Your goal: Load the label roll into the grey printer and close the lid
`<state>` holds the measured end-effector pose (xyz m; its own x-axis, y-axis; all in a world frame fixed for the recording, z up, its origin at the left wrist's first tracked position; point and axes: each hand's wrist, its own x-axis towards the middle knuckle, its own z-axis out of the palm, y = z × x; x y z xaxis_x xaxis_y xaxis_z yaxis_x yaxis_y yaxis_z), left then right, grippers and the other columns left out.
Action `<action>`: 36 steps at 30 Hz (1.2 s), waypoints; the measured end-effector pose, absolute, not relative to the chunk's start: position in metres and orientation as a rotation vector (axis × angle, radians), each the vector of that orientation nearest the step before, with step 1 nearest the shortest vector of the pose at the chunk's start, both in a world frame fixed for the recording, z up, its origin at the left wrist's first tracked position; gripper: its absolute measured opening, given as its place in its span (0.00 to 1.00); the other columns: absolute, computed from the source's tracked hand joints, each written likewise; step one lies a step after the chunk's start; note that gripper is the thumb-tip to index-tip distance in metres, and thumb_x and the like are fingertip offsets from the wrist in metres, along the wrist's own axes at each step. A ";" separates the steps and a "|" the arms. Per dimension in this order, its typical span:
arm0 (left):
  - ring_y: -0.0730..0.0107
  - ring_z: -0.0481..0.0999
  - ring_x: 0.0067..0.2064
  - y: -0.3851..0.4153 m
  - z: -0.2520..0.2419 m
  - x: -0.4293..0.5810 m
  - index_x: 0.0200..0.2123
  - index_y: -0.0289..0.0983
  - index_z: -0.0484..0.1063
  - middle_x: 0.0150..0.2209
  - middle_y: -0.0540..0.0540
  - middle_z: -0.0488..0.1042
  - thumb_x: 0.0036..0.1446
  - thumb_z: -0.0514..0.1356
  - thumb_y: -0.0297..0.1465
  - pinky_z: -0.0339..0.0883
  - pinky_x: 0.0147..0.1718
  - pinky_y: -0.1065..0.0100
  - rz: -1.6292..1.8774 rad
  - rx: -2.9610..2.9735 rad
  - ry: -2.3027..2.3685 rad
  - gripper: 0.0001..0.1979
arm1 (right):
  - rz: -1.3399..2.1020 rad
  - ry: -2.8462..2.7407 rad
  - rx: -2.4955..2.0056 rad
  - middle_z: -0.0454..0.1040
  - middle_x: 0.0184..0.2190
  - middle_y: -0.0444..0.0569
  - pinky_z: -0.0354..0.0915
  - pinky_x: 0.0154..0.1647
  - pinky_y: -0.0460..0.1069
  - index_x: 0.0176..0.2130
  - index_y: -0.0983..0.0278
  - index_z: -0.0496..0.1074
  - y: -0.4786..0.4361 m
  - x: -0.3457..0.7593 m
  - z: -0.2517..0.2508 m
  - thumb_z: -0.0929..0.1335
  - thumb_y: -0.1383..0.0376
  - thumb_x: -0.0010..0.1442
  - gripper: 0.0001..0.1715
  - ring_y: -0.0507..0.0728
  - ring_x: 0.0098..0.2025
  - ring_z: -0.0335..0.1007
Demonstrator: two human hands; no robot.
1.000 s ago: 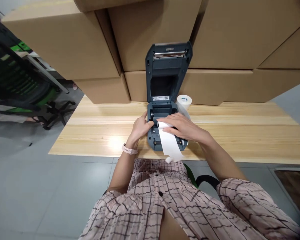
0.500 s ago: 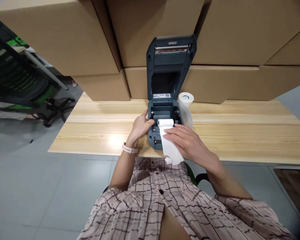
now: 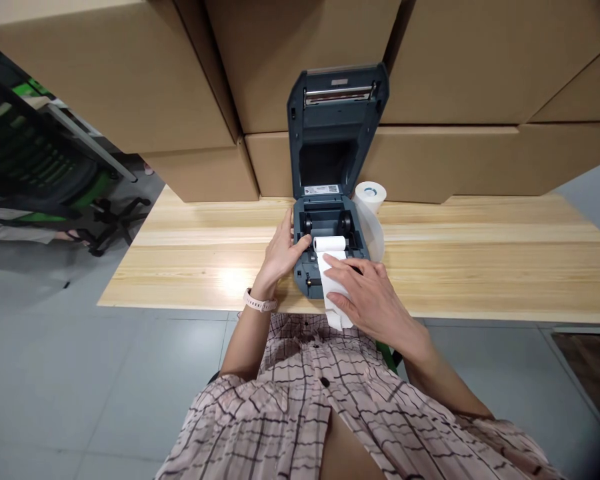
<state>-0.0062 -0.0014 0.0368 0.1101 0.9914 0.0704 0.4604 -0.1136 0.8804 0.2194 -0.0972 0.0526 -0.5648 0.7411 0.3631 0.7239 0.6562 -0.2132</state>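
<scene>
A dark grey label printer point(image 3: 305, 263) stands on the wooden table with its lid point(image 3: 325, 133) raised. My left hand point(image 3: 281, 257) grips the printer's left side, thumb over the rim and fingers along the outer wall. Inside lies a small white paper roll point(image 3: 330, 244), in front of the two dark roll holders. Its loose paper strip point(image 3: 331, 287) runs toward me over the front edge, with a curled end. On that strip rests my right hand point(image 3: 363, 293), fingers stretched out and apart, the thumb lower on the paper. A small dark thing shows by its fingers; I cannot make it out.
Behind the printer's right side stands a larger white roll point(image 3: 371, 193) with a loose tail. Stacked cardboard boxes point(image 3: 300, 160) line the back of the wooden table point(image 3: 480, 260). An office chair point(image 3: 40, 147) and part of another person are at the far left.
My right hand has shifted slightly left and turned, with its thumb now on the strip. The strip's lower end has swung left, hanging straighter. My left hand stays at the printer's side.
</scene>
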 end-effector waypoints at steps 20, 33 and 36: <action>0.52 0.44 0.82 0.005 0.020 -0.005 0.79 0.45 0.45 0.82 0.42 0.45 0.67 0.61 0.40 0.39 0.79 0.48 1.048 1.614 1.149 0.44 | 0.038 -2.384 -1.105 0.73 0.69 0.57 0.71 0.63 0.67 0.60 0.59 0.68 -0.098 0.206 0.050 0.62 0.57 0.78 0.17 0.67 0.71 0.68; 0.51 0.45 0.82 0.012 0.001 -0.009 0.80 0.53 0.44 0.82 0.47 0.43 0.70 0.62 0.44 0.41 0.79 0.42 1.072 1.626 1.072 0.43 | 0.033 -2.363 -1.136 0.72 0.69 0.58 0.75 0.59 0.66 0.58 0.61 0.70 -0.100 0.203 0.047 0.62 0.56 0.78 0.17 0.68 0.70 0.70; 0.50 0.48 0.82 0.018 -0.009 -0.012 0.79 0.57 0.44 0.82 0.50 0.45 0.70 0.62 0.46 0.45 0.79 0.39 1.098 1.676 1.027 0.42 | -0.005 -2.370 -1.129 0.73 0.68 0.59 0.76 0.59 0.64 0.57 0.63 0.70 -0.100 0.204 0.048 0.62 0.56 0.78 0.17 0.69 0.69 0.71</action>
<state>-0.0121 0.0175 -0.0087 0.2739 0.9322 0.2366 0.1738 -0.2899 0.9411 0.2035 -0.0998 0.0477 -0.5237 0.7250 0.4474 0.7267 0.6542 -0.2094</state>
